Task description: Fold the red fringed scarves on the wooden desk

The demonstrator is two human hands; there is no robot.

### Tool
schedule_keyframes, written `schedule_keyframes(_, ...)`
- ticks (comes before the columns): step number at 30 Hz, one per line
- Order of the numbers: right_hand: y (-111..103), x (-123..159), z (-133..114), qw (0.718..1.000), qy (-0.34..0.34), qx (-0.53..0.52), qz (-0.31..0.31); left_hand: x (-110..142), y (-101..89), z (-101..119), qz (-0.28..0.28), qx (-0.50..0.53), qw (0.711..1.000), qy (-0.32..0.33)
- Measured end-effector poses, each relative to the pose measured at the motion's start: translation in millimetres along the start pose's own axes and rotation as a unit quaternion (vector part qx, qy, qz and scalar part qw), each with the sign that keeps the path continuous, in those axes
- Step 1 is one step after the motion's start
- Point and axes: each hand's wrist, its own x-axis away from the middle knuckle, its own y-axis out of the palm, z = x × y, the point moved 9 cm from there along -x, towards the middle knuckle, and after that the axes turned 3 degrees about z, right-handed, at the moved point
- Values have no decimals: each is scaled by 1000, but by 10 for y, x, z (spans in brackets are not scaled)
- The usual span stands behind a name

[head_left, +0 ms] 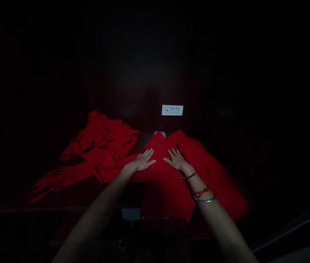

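Observation:
A red fringed scarf [161, 190] lies flat in front of me, its fringed end hanging over the table's front edge. On its left side rests my left hand [143, 160], palm down with the fingers spread. Opposite it, my right hand [177, 159] presses on the scarf's right side, also flat and spread. Neither hand grips anything. A crumpled heap of red fringed cloth [102, 135] sits to the left, with tassels trailing toward the table edge. More red cloth [206, 166], smoother, extends to the right beyond my right hand and drapes over the front.
The dark table [69, 193] has its front edge below my hands. A white power socket [172, 110] is on the dark wall behind. Under the tabletop hangs or stands a pale rectangular thing [131, 214]. Most of the surroundings are too dark to make out.

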Motion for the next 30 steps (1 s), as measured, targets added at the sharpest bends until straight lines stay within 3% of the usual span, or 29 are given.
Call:
schedule_keyframes(3,-306,-11,-3,990,-13,-79,120,-17,51,-49,-13,5,1000,-4)
schedule_keyframes(6,-737,84,172,953,23,-196,228,-28,-51,-84,28,7,999,13)
schedule_keyframes(9,-1059,233,247,925,40,-263,270,-30,-201,-161,88,-4,996,18)
schedule_keyframes(11,-1121,307,53,938,8,-236,253,-25,-255,-226,114,-19,993,17)
schedule_keyframes(13,-968,337,-350,968,-64,-162,182,-11,-260,-314,127,-29,991,6)
schedule_keyframes(15,-632,369,-818,981,-156,-69,88,19,-237,-420,130,-33,991,-13)
schedule_keyframes(18,-102,376,-1159,983,-181,37,-17,94,-193,-584,127,-36,990,-46)
schedule_keyframes(20,97,356,-1171,985,-158,62,-41,155,-196,-677,133,-48,988,-64)
schedule_keyframes(22,162,344,-1110,987,-141,63,-37,209,-229,-721,147,-67,985,-64)
schedule_keyframes(27,152,346,-905,992,-81,66,-67,285,-324,-662,168,-105,980,-35)
schedule_keyframes(30,141,342,-912,992,-53,57,-101,316,-379,-566,171,-122,977,-30)
